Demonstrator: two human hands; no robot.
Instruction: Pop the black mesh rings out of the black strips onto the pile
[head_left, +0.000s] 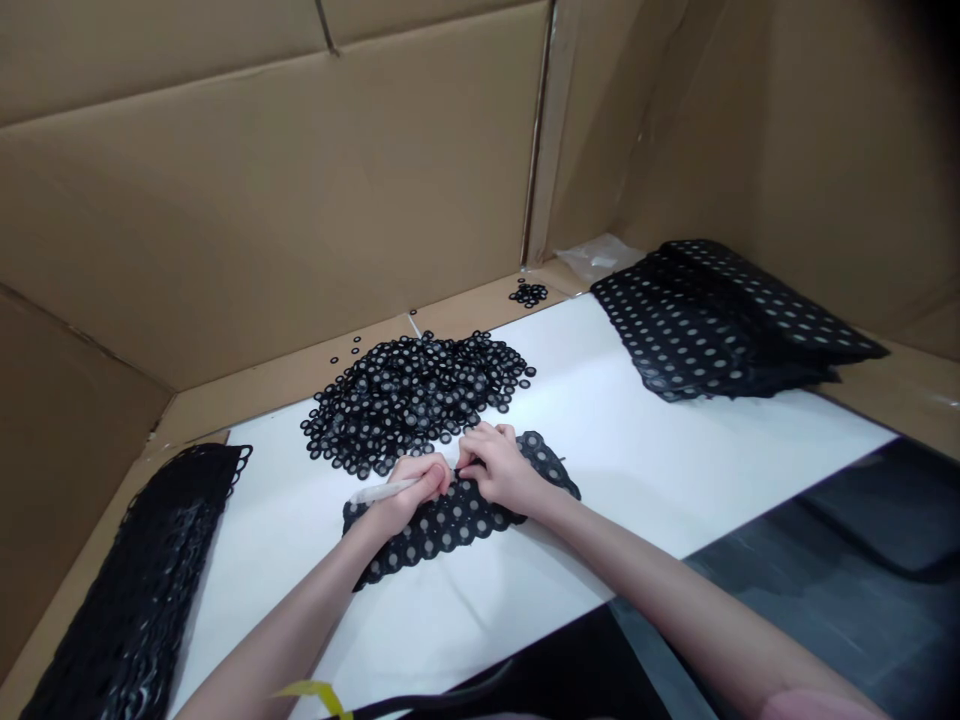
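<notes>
A black sheet (450, 532) with rows of pale round holes and a scalloped edge lies on the white board, under both hands. My left hand (412, 490) is closed around a white pen-like tool (381, 491), whose back end points left. Close by, my right hand (496, 468) pinches at the sheet's upper part, thumb and fingers together. Whatever lies between those fingertips is too small to make out. Just beyond the hands spreads a heap of small black rings (412, 390); its near edge comes close to the left hand.
Stacked black strips (142, 590) lie along the left. Larger black perforated sheets (697, 320) are piled at the back right, beside a clear plastic bag (600, 255). A few loose rings (529, 294) sit near the cardboard wall (300, 220). The white board (637, 470) has its near edge toward me.
</notes>
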